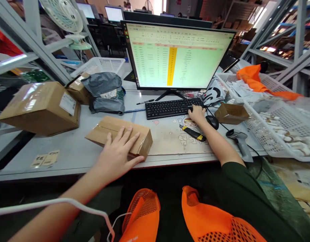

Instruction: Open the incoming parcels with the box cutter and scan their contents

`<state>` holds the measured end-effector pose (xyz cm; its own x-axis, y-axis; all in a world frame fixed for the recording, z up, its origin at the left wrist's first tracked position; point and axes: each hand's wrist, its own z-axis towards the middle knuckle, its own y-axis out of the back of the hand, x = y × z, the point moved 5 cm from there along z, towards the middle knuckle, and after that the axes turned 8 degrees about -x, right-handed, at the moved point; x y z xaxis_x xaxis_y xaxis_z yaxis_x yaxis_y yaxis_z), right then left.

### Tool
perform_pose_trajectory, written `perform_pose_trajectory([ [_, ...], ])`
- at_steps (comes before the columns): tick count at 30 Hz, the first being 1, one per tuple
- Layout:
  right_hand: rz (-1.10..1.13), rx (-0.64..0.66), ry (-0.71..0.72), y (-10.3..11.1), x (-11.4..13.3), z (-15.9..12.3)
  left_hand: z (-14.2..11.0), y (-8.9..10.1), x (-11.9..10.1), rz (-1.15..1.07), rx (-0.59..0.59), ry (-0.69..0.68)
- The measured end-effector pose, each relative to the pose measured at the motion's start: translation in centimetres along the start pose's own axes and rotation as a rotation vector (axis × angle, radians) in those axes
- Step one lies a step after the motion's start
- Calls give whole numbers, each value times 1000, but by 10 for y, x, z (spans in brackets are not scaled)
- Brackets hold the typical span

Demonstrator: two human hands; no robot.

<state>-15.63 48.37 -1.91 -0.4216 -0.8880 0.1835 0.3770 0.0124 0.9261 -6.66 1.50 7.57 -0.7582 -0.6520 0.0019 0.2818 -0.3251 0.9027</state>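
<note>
My left hand [119, 148] lies with fingers spread on top of a brown cardboard box [114, 126] near the table's front edge. At the right end of the black keyboard [167, 108], my right hand [196, 113] rests on the keys with its fingers apart, holding nothing. Just right of that hand is a black mouse [212, 122]. Below the keyboard lies a yellow and black utility knife [192, 133]. A monitor [180, 57] behind the keyboard displays a spreadsheet with one orange column.
Left stand a larger cardboard box [41, 107] and a grey plastic parcel [106, 92]. A barcode scanner [240, 143], a small open box [232, 113] and white baskets [271, 141] are on the right. A pen [145, 102] lies by the keyboard.
</note>
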Motion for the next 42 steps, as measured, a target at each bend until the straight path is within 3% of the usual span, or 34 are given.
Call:
perform_pose_trajectory([
  [3, -60, 4, 2, 3, 4, 3, -11, -1, -22, 19, -324, 86],
  [5, -49, -6, 9, 11, 3, -7, -20, 0, -23, -33, -439, 47],
  [8, 53, 99, 103, 19, -2, -49, -37, 4, -8, -147, -474, -19],
  [11, 88, 254, 269, 16, -10, -110, -50, 7, 6, -199, -447, 13],
  [13, 73, 212, 309, 18, -16, -142, -51, 6, 7, -185, -451, 37],
  [15, 143, 85, 340, 27, -14, -163, -49, 4, 3, -160, -486, 59],
  [17, 312, -36, 454, 48, 6, -181, -45, 1, -1, -140, -505, 101],
  [19, 495, -92, 654, 78, 41, -201, -41, -4, -4, -119, -474, 163],
  [22, 640, -75, 964, 124, 105, -233, -38, -9, -9, -87, -425, 245],
  [25, 641, -82, 1134, 149, 155, -250, -38, -12, -14, -82, -450, 278],
  [28, 591, -98, 1149, 153, 176, -248, -39, -16, -14, -86, -470, 282],
  [35, 440, -22, 1062, 172, 176, -241, -39, -16, -17, -57, -523, 201],
  [42, 267, -52, 1029, 183, 191, -256, -37, -15, -20, -35, -473, 218],
])
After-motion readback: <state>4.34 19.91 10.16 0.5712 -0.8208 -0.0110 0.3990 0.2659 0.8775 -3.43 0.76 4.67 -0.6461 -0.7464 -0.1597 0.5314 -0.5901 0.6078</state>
